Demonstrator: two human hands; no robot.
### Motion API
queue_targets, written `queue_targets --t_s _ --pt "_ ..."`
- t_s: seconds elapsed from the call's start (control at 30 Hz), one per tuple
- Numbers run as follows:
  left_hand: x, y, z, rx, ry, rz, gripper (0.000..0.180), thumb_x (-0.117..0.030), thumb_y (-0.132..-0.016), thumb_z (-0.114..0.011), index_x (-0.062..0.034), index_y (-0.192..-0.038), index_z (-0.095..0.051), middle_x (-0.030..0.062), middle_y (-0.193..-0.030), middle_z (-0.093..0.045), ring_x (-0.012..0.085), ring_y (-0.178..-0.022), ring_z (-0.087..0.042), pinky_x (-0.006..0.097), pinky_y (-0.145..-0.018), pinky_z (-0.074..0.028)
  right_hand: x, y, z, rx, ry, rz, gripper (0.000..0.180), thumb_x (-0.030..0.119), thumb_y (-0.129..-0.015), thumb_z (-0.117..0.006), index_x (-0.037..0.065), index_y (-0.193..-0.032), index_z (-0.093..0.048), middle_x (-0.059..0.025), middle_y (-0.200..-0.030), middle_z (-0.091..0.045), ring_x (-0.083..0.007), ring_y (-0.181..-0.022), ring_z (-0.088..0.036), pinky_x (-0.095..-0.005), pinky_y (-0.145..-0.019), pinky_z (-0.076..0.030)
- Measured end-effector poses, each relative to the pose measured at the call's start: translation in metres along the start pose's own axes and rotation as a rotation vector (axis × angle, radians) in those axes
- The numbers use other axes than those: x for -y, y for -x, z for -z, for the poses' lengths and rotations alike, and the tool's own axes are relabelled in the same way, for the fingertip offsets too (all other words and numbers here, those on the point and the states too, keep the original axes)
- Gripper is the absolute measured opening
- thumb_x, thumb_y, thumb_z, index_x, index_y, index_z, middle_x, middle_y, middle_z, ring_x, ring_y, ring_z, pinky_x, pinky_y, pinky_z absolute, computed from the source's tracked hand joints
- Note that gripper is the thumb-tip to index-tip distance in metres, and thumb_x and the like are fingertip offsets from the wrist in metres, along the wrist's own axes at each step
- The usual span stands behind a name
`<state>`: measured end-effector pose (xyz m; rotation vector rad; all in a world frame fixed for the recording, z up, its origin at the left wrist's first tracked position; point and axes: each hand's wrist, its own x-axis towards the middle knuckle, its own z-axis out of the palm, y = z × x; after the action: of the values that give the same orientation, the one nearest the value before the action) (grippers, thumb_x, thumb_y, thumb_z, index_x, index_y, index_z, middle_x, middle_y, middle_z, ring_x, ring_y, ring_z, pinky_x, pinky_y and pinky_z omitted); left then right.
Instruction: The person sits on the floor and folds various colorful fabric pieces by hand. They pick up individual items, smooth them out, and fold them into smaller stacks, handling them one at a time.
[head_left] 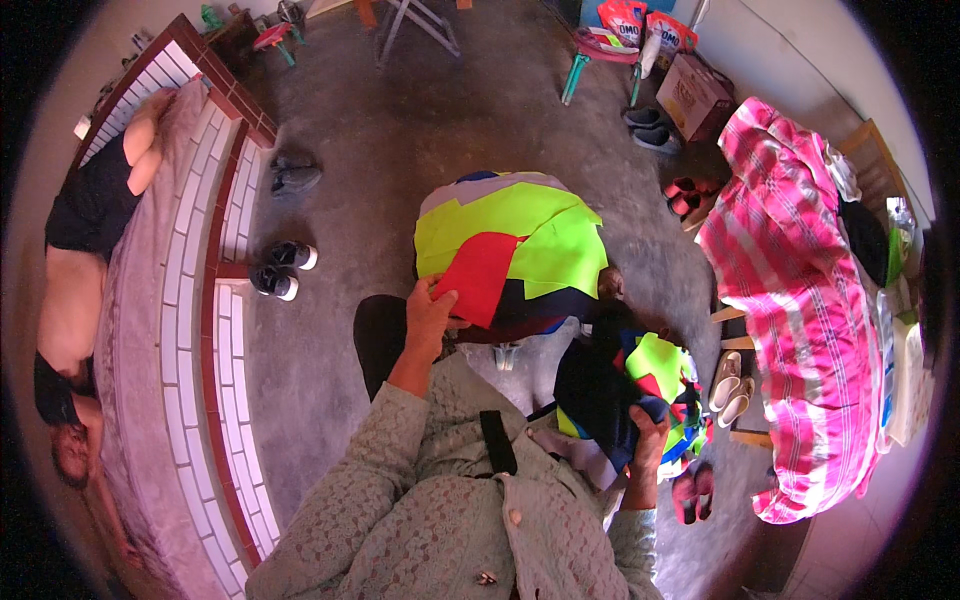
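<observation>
Leftward, floor (345,225) separates red cloth's edge (464,266) from sneakers (290,256).

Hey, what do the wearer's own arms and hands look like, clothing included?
The left hand and right hand are bare, with no gloves. The left sleeve and right sleeve are long, pale grey and openwork-patterned, matching the jacket. The left sleeve stops short of the wrist.
</observation>
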<state>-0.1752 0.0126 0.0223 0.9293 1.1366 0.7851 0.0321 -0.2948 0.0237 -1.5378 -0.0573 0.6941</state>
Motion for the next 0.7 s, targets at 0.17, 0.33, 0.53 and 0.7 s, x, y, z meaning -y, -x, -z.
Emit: queue_targets --t_s 0.17,0.33,0.53,0.7 --pt "0.008 0.001 0.005 0.023 -0.041 -0.04 0.043 -0.007 -0.082 -0.058 -0.0008 -0.121 -0.039 0.0175 -0.103 -0.056 0.025 -0.074 -0.063 0.036 -0.051 -0.057 0.004 0.004 -0.004 -0.016 -0.053 -0.017 0.028 0.008 -0.069 -0.068 0.001 -0.095 -0.059 -0.0027 -0.08 -0.06 -0.0149 -0.066 -0.054 -0.0254 -0.063 -0.045" --pt "0.003 0.018 0.004 0.008 -0.177 -0.046 0.06 -0.006 -0.082 -0.058 -0.002 -0.133 -0.025 0.0173 -0.097 -0.062 0.0221 -0.068 -0.064 0.031 -0.048 -0.053 -0.008 -0.005 0.006 -0.003 0.076 -0.033 0.026 0.007 -0.072 -0.069 0.001 -0.096 -0.059 -0.0025 -0.079 -0.061 -0.0133 -0.066 -0.057 -0.0263 -0.062 -0.048" --pt "0.001 0.041 -0.003 -0.234 -1.118 -0.557 0.068 -0.013 -0.078 -0.067 -0.0047 -0.133 -0.029 0.0151 -0.113 -0.05 0.0221 -0.085 -0.061 0.034 -0.068 -0.051 0.007 0.005 -0.002 0.025 -0.101 -0.068 0.032 0.004 -0.072 -0.071 0.002 -0.101 -0.057 -0.0028 -0.084 -0.062 -0.0123 -0.072 -0.058 -0.0256 -0.066 -0.049" --pt "-0.012 0.06 -0.041 0.116 -0.909 -0.746 0.044 -0.01 -0.075 -0.067 -0.0045 -0.115 -0.051 0.0125 -0.109 -0.052 0.023 -0.089 -0.059 0.034 -0.075 -0.048 0.006 0.005 0.0 0.029 -0.084 -0.074 0.038 0.004 -0.071 -0.072 0.001 -0.105 -0.056 -0.0044 -0.089 -0.063 -0.0134 -0.076 -0.06 -0.0265 -0.069 -0.05"
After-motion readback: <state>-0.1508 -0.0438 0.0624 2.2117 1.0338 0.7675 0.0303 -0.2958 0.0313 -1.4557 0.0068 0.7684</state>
